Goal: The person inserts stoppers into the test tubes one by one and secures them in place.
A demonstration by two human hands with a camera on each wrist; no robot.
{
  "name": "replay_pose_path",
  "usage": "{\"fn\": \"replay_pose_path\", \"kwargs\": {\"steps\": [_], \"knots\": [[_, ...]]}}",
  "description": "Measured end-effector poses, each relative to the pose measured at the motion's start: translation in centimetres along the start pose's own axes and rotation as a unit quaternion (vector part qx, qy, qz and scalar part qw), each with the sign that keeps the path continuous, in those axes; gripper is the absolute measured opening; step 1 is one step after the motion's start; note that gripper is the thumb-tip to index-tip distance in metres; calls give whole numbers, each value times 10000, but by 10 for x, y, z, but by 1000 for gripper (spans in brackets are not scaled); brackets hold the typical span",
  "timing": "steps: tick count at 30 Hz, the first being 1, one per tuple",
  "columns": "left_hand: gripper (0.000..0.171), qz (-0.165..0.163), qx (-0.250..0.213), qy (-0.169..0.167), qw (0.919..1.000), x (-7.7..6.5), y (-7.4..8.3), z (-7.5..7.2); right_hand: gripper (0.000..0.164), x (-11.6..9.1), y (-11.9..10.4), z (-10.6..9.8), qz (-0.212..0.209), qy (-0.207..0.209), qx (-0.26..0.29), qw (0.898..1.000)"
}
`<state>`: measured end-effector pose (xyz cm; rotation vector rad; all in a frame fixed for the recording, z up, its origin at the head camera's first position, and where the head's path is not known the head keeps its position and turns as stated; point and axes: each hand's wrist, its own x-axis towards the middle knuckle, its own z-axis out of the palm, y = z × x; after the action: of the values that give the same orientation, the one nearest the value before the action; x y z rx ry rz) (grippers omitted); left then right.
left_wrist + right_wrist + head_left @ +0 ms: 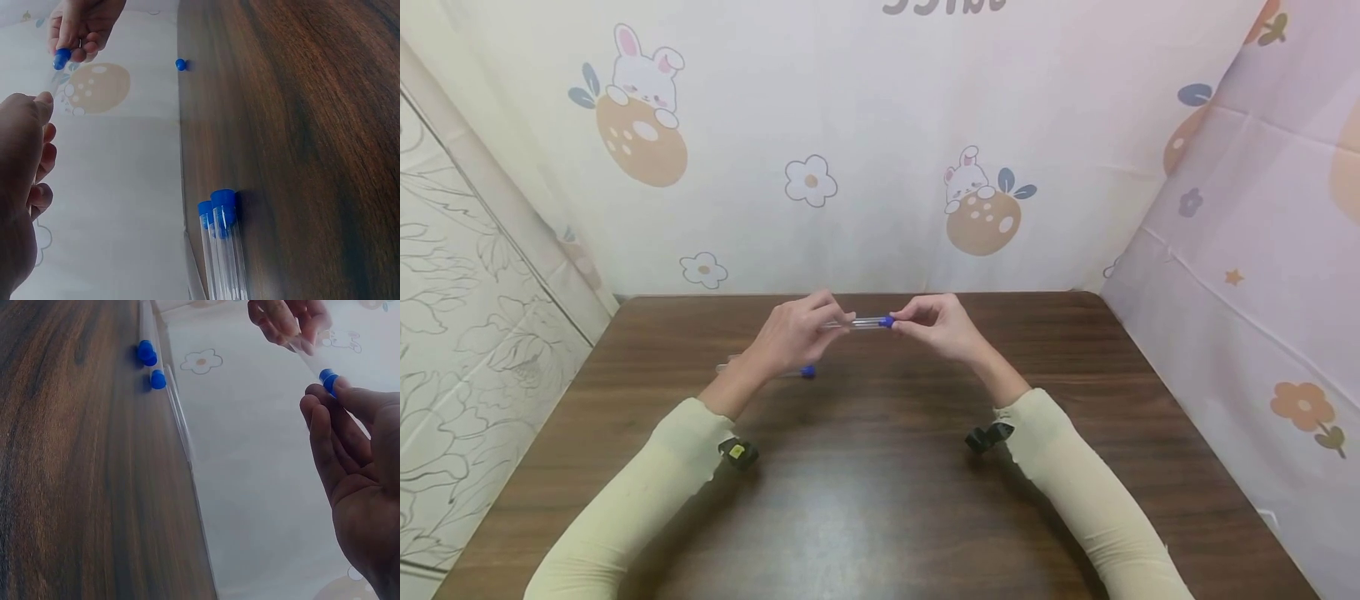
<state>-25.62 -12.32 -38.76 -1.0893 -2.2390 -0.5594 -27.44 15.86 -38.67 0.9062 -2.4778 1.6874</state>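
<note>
Over the back part of the table, my left hand (799, 332) grips a clear test tube (865, 323) that lies roughly level. At the tube's right end is a blue cap (887, 322), pinched between thumb and forefinger of my right hand (943, 327). The right wrist view shows this cap (328, 381) at the tube's end; how far it is seated I cannot tell. Several blue-capped test tubes (226, 215) lie together on the table, partly hidden behind my left wrist in the head view. Another blue cap (180, 64) lies near the table's back edge.
The brown wooden table (880, 467) ends at a back edge against a patterned curtain (880, 225). More curtain (1247, 333) hangs along the right side, and a flower-patterned panel (467, 333) stands at the left. Each wrist wears a small black camera (988, 437).
</note>
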Motion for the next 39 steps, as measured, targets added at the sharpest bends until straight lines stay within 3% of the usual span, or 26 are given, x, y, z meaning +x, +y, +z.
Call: {"fn": "replay_pose_path", "kwargs": {"steps": [8, 19, 29, 39], "knots": [[14, -239, -125, -213, 9994, 0, 0, -4, 18, 1, 5, -5, -48, -90, 13, 9999], [17, -422, -10, -217, 9989, -9, -7, -12, 21, -8, -21, -17, -3, -147, -66, 9999], [17, -444, 6, -24, 9990, -16, -17, -20, 20, -15, -19, -36, 42, 90, -188, 9998], [15, -591, -66, -93, 9982, -18, -26, -29, 21, -10, -14, -51, -92, 340, -247, 9991]]}}
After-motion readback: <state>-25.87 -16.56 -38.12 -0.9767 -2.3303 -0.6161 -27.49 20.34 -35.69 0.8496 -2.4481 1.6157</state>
